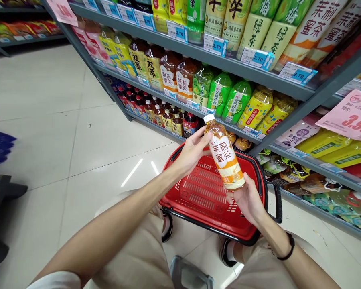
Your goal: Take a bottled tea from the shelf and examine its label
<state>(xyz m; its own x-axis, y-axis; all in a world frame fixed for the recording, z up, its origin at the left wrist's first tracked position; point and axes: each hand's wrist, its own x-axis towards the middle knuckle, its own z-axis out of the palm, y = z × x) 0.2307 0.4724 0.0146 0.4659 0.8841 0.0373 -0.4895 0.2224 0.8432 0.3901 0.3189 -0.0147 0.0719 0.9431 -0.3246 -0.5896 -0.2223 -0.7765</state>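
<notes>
Between both hands is a bottle of tea with a white cap and an orange and cream label, tilted with its cap toward the upper left. My left hand grips it near the neck, thumb on the front. Around its base, the fingers of my right hand are closed, partly hidden behind it. Below the bottle sits a red shopping basket with a black rim; no goods show in the visible part of its slotted inside.
A grey shelf unit with several rows of bottled drinks stands in front. Pink price signs hang at its right. The basket's black handle sticks out to the right. Pale tiled floor stretches left, past a dark stand.
</notes>
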